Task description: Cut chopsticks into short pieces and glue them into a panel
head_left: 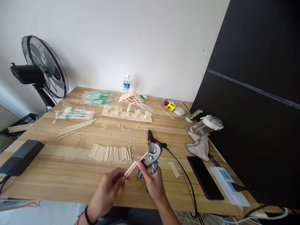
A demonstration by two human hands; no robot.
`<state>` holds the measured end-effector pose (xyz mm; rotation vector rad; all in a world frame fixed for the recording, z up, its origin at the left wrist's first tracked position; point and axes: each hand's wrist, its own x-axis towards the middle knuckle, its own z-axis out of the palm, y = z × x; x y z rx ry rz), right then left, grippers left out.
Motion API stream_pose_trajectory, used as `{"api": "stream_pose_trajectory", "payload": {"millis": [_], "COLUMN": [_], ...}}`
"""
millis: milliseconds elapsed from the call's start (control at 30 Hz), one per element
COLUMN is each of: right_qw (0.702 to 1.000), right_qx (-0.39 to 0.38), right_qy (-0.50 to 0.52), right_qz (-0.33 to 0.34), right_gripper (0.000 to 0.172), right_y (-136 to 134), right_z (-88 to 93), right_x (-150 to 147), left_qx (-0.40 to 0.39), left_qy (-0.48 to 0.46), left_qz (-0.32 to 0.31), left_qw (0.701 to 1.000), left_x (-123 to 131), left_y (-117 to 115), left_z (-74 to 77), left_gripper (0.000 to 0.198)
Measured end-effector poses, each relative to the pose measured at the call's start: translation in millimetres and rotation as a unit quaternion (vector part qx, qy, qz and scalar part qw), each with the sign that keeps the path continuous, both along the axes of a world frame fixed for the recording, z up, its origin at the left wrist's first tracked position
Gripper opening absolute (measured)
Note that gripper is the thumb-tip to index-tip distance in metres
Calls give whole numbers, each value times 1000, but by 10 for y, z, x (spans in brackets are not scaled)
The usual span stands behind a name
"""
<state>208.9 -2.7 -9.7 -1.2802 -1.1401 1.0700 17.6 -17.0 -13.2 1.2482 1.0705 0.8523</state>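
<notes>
Left edge: the tabletop (67, 184) ends beside a black fan (44, 67); a dark box-shaped device (22, 157) lies near that edge.
Long sticks: a loose fan of wooden sticks (76, 128) lies inward of the edge, slanting away to the right.
Stick row: short cut pieces (110, 153) lie side by side, each pointing roughly away from the person; a strip of wood surface separates them from the front edge, giving the left arm room.
Left hand: the person's left hand (113, 182) is above the front part of the table, thumb and fingers pinched on the near ends of thin wooden sticks (130, 169).
Held sticks: between the two hands, long axis diagonal, far ends pointing away and to the right.
Right hand: the right hand (153, 181) has its fingers closed around a grey hand cutter (151, 157), thumb tip against a stick.
Cutter: head pointing away and slightly right, handles running back toward the person; a glue gun (152, 136) lies just beyond, limiting forward room.
Right side: a small group of short sticks (173, 169), then a phone (205, 177) and a power strip (229, 186) by the right edge, under a black panel (253, 93).
</notes>
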Motion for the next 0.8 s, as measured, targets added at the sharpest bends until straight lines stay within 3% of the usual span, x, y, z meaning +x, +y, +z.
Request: {"api": "stream_pose_trajectory", "payload": {"millis": [300, 600, 800], "right_qw": [997, 998, 998], "right_qx": [-13, -11, -18], "right_qy": [43, 39, 43], "right_qz": [62, 49, 32], "right_gripper": [29, 29, 32], "right_y": [-51, -58, -52], "right_z": [-26, -23, -10], "right_x": [-38, -56, -61], "left_qx": [-23, -27, -11], "left_qy": [-29, 0, -5], "left_qz": [-5, 7, -43], "left_qw": [999, 1000, 999], "left_x": [14, 15, -51], "left_y": [-22, -57, -9], "left_z": [-9, -32, 66], "left_gripper": [38, 38, 40]}}
